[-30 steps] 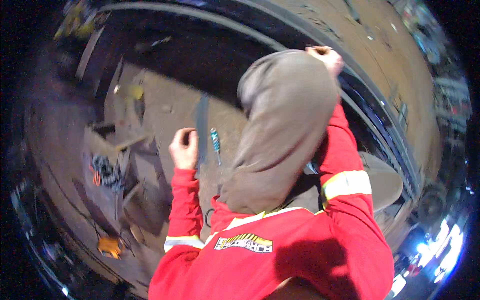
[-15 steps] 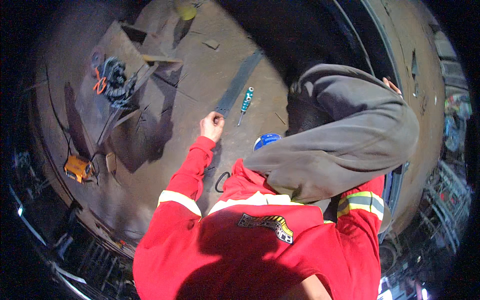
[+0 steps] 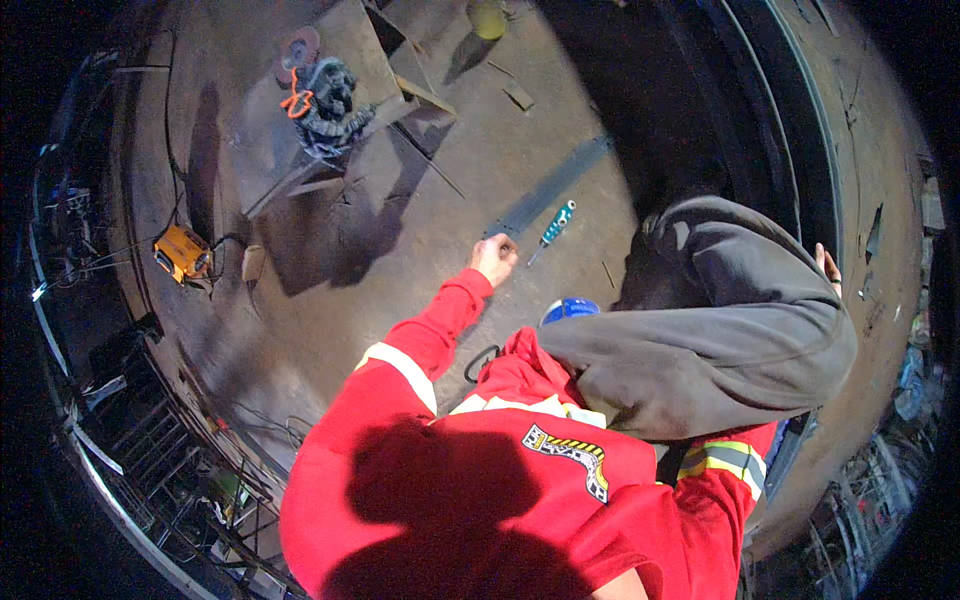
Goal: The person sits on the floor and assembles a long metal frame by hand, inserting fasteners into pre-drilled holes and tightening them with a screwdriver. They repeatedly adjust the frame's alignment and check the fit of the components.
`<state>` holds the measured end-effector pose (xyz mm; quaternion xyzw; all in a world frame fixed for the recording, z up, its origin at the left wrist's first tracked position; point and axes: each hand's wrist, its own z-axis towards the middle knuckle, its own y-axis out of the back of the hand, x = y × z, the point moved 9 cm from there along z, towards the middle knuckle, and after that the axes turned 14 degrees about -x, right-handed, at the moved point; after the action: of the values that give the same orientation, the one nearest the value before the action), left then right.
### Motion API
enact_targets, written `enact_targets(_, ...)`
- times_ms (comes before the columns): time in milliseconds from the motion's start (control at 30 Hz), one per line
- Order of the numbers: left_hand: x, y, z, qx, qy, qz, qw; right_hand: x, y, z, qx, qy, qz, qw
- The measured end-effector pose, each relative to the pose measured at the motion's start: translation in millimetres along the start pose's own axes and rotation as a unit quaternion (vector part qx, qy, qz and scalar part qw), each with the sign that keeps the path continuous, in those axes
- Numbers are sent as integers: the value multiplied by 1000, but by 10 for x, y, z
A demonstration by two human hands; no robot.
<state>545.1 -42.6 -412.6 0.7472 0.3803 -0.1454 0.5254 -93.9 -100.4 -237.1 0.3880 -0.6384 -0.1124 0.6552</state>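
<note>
My left hand point(image 3: 495, 258) is at the near end of a flat dark metal strip point(image 3: 550, 190) lying on the rusty plate. Its fingers are pinched together, and what is between them is too small to make out. Just right of the strip lies a screwdriver point(image 3: 556, 224) with a teal handle, its shaft pointing back toward me. Over at the right, my right hand point(image 3: 828, 268) is closed on the edge of a long dark metal beam point(image 3: 826, 150). My bent knee in grey trousers hides part of that hand.
At upper left a rusty box-like steel piece point(image 3: 350, 40) bears a coiled dark cable point(image 3: 330, 100) with an orange clip. An orange boxy device point(image 3: 183, 254) with a cord sits at the left. A yellow round object point(image 3: 487, 18) stands at the back, near a small metal scrap point(image 3: 519, 96).
My view has swung, so the whole scene sits further right and the left side shows more. Both hands keep their places at the strip's end and the beam's edge.
</note>
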Motion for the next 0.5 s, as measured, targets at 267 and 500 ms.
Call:
enact_targets(267,976,1470,111,-132,10,180,975,293,4,-185,13,64,-87,994)
enact_targets(500,1257,1154,89,-100,46,191,975,175,82,-248,-18,-13,-76,997)
